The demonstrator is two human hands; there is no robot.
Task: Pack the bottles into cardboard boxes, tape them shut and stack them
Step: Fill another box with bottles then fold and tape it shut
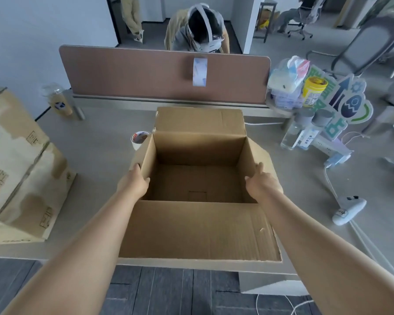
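Note:
An open, empty cardboard box [198, 233] stands on the grey table in front of me, all flaps spread outward. My left hand [135, 181] grips the box's left wall, thumb inside. My right hand [261, 181] grips the right wall the same way. A roll of tape [138, 138] lies just behind the box's left flap. Two clear bottles with grey caps [292, 133] stand at the right of the table. Another clear bottle [57, 100] stands at the back left.
Taped cardboard boxes [16, 167] are stacked at the left. A brown divider panel [146, 73] runs along the table's back; a person sits behind it. A white controller [348, 209] with cables, a yellow tub [313, 90] and bags sit at the right.

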